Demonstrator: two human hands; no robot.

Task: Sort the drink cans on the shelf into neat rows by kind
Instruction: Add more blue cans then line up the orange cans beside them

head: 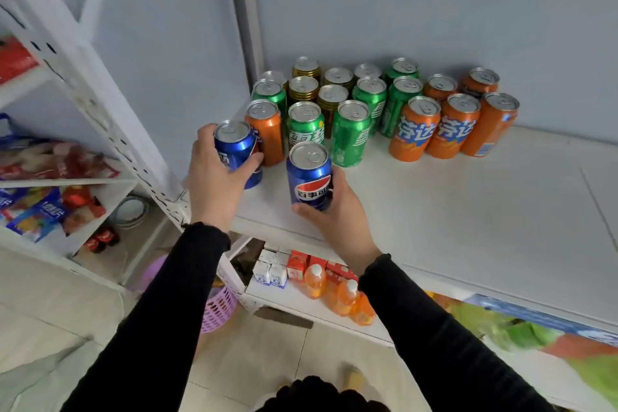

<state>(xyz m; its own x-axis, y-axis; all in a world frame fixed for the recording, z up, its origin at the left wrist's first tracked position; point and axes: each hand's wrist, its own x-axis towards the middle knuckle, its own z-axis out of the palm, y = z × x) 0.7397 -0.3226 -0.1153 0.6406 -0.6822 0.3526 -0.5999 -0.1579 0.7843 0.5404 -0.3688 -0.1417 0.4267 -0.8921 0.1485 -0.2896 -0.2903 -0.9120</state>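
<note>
Two blue Pepsi cans stand at the front left of the white shelf [468, 211]. My left hand [214, 177] grips the left blue can [234, 147], and my right hand [337, 214] holds the right blue can [309, 177] from its right side. Behind them stand several green Sprite cans [349, 134], gold cans [302, 89] and orange Fanta cans [414, 130]. One lone orange can [266, 130] stands at the left, just behind the left blue can. Both arms wear black sleeves.
A white perforated upright [100, 110] borders the shelf on the left, with snack packets [50, 157] on the racks beyond. Below the shelf are orange drink bottles [347, 294] and small cartons [271, 273]. A purple basket [219, 308] sits on the floor.
</note>
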